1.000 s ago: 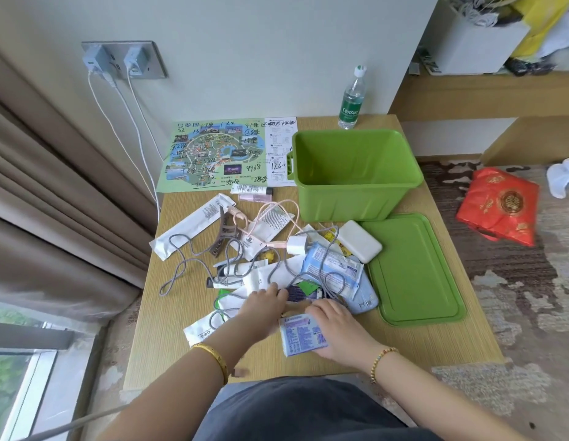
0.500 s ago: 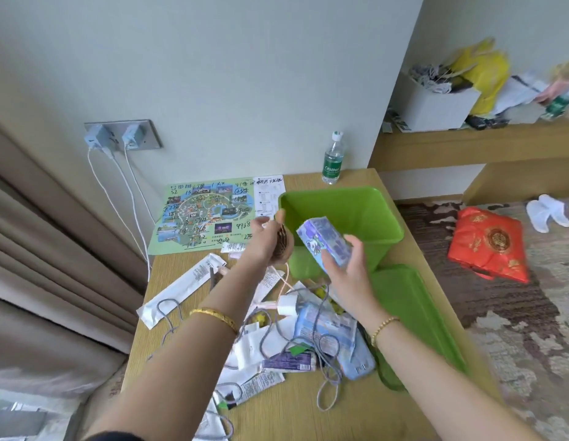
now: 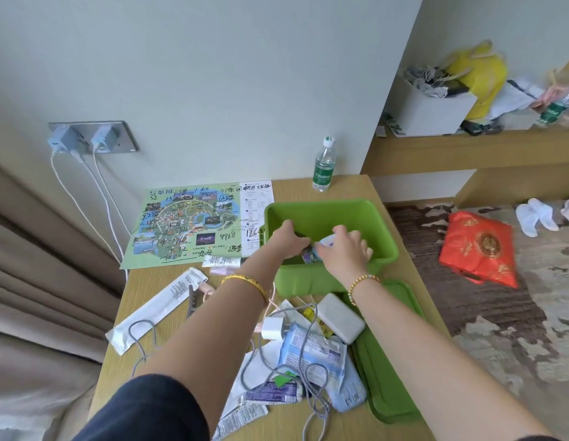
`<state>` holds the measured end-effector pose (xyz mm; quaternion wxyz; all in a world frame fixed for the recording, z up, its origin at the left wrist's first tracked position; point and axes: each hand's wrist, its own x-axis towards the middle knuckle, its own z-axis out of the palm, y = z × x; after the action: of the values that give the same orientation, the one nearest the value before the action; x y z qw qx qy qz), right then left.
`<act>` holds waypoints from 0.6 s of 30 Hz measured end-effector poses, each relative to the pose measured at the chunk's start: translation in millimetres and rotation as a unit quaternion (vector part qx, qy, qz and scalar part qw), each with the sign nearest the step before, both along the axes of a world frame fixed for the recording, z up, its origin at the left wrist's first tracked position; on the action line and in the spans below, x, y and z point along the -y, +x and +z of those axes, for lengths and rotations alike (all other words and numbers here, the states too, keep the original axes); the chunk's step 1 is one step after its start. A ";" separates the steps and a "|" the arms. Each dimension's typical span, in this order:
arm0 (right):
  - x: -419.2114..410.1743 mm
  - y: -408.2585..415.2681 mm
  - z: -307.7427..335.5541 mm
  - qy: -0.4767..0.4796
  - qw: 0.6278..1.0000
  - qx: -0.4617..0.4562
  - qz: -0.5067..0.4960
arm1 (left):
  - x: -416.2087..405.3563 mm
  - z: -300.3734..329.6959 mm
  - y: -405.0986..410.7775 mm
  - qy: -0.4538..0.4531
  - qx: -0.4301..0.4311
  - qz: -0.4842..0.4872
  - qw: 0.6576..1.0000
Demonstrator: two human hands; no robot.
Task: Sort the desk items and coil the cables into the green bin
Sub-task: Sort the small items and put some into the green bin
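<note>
Your right hand (image 3: 343,249) grips the tissue packet (image 3: 311,254) inside the green bin (image 3: 385,249), left hand's (image 3: 289,238) grip indeterminate at nine o'clock.

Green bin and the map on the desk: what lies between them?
In the head view, a white printed sheet with handwriting lies between the map and the green bin, beside the map's right edge; the bin's left wall overlaps its corner.
</note>
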<state>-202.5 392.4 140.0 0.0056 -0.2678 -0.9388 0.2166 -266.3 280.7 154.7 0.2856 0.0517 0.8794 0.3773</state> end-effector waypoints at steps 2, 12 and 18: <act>2.2 -1.7 -2.9 -0.037 0.999 -0.010 -0.006 | 4.7 0.4 -1.3 0.012 -0.027 0.015 0.999; 41.2 20.7 -9.6 0.039 0.994 -0.069 0.081 | 65.3 10.6 32.7 0.106 -0.117 0.037 0.987; 110.3 58.5 -18.4 0.067 0.954 -0.192 0.221 | 138.0 -5.7 75.2 0.067 -0.143 0.108 0.981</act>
<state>-143.9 282.1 121.6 0.1557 -0.0063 -0.9681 0.1962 -191.1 142.7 149.0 0.1102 0.0289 0.8842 0.4530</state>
